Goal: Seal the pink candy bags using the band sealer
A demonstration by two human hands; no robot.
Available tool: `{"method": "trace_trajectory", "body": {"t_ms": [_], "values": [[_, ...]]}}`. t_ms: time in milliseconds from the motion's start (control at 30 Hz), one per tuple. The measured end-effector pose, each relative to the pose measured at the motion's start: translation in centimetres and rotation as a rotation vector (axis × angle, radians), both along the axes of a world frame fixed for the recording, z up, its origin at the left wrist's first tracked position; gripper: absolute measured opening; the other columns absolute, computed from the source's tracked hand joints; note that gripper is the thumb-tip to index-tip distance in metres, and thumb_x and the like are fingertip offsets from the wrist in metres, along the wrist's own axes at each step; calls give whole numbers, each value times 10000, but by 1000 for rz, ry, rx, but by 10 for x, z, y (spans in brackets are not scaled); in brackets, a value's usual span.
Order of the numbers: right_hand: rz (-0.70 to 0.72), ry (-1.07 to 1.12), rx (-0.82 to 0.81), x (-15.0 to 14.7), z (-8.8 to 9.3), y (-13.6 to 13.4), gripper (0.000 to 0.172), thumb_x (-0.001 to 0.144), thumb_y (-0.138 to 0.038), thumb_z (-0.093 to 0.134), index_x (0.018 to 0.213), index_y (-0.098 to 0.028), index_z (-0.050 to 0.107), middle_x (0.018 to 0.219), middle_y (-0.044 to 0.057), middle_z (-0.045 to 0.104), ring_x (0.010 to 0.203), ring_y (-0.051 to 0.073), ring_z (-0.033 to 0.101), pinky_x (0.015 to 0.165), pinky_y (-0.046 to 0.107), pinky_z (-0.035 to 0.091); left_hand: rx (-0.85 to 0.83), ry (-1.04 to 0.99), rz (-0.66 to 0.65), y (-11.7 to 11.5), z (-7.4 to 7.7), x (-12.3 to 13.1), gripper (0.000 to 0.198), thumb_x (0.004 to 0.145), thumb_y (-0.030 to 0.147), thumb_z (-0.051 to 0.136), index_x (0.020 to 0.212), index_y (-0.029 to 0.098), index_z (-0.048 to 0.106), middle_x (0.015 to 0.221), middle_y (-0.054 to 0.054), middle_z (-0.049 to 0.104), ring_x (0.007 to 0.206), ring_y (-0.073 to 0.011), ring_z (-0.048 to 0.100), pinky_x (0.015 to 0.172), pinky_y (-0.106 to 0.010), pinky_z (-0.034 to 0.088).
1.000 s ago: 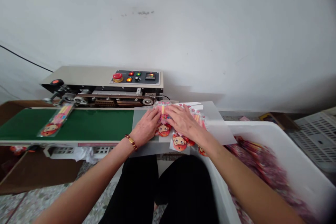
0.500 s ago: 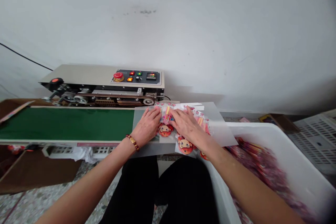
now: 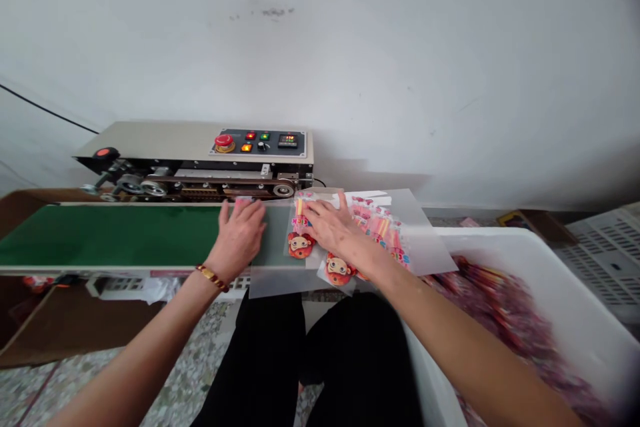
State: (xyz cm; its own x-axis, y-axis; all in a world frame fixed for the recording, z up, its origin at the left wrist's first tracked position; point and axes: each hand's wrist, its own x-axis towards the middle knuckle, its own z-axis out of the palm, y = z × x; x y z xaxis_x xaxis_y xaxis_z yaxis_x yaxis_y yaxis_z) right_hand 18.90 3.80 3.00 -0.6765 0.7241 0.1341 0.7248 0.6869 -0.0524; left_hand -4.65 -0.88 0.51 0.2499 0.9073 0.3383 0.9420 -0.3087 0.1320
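My left hand (image 3: 237, 240) is over the green belt, palm down, its fingers extended and a little blurred. A pink-printed packet edge (image 3: 245, 201) shows just beyond those fingertips; the hand hides the rest. My right hand (image 3: 333, 225) lies palm down, fingers spread, touching a clear candy-stick packet (image 3: 300, 245) that has a red-haired cartoon face. Beneath the right wrist is another face packet (image 3: 339, 270). More overlapping packets (image 3: 383, 227) fan out to the right on a translucent sheet (image 3: 425, 250).
Behind the green conveyor belt (image 3: 125, 233) stands a sealing machine (image 3: 165, 140) with lit buttons and exposed wheels. A white tub (image 3: 505, 235) holding many packets is at the right. A cardboard box (image 3: 85, 327) sits below left, and a white crate (image 3: 607, 267) far right.
My left hand has moved left from the sheet onto the belt, with a packet edge at its fingers. My right hand and the face packet near it have shifted slightly left.
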Motion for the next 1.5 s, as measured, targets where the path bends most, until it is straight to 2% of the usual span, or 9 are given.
{"method": "trace_trajectory", "body": {"t_ms": [133, 233, 400, 600, 733, 900, 1133, 1400, 1500], "values": [[-14, 1, 30, 7, 11, -5, 281, 1051, -224, 449, 1254, -213, 643, 1315, 92, 669, 1197, 243, 609, 1221, 633, 180, -96, -33, -284, 2, 3, 45, 433, 1008, 232, 406, 1418, 141, 510, 1528, -153, 507, 1458, -254, 429, 1239, -506, 308], [-49, -63, 57, 30, 22, -19, 244, 1039, -219, 471, 1171, -206, 677, 1292, 93, 680, 1181, 257, 614, 1218, 655, 161, -140, -28, -273, 3, -3, 61, 506, 968, 224, 460, 1465, 131, 455, 1579, -177, 432, 1500, -287, 359, 1235, -541, 300], [-52, -122, 52, 54, 17, -36, 208, 992, -349, 606, 1086, -189, 699, 1264, 106, 691, 1253, 321, 560, 1197, 700, 151, -182, -16, -174, -1, -11, 19, 498, 989, 235, 390, 1472, 122, 446, 1601, -171, 402, 1509, -284, 345, 1230, -534, 305], [38, -39, 32, 9, 9, -17, 239, 1017, -328, 576, 1191, -192, 667, 1353, 120, 626, 1296, 282, 531, 1241, 617, 133, -73, 45, 56, -11, 0, -31, 387, 1010, 246, 372, 1335, 161, 565, 1474, -157, 569, 1380, -301, 524, 1244, -637, 173], [13, 43, 42, -3, 19, -5, 284, 1039, -354, 534, 1248, -193, 640, 1370, 114, 620, 1255, 266, 562, 1234, 634, 111, -22, -72, -103, -9, 12, 5, 345, 1018, 229, 376, 1255, 175, 620, 1342, -126, 672, 1297, -251, 601, 1239, -524, 316], [-185, 40, 71, 50, 23, -16, 266, 1049, -249, 461, 1190, -212, 684, 1334, 116, 667, 1260, 284, 569, 1213, 655, 131, -108, -58, -407, 5, 8, 68, 446, 996, 210, 427, 1433, 159, 497, 1520, -140, 521, 1440, -269, 456, 1229, -520, 337], [-160, 19, 70, 93, 0, -26, 346, 1062, -315, 429, 1325, -200, 620, 1400, 125, 634, 1337, 326, 513, 1190, 702, 110, -125, 1, -114, -2, -3, 64, 455, 1006, 217, 371, 1437, 119, 479, 1563, -187, 453, 1438, -317, 445, 1221, -598, 284], [-52, 77, 33, 32, -13, -10, 314, 1079, -344, 414, 1251, -219, 645, 1412, 98, 624, 1337, 293, 514, 1208, 681, 149, -100, 43, 51, -13, 0, -7, 389, 1012, 263, 372, 1351, 183, 544, 1505, -181, 527, 1339, -334, 553, 1203, -670, 255], [-16, 94, -11, 9, -8, -6, 330, 1079, -348, 412, 1276, -207, 635, 1460, 103, 587, 1385, 294, 473, 1211, 688, 156, -31, 37, 130, -16, 6, -14, 363, 1007, 258, 394, 1327, 218, 562, 1445, -170, 588, 1285, -341, 597, 1206, -707, 197]]}}
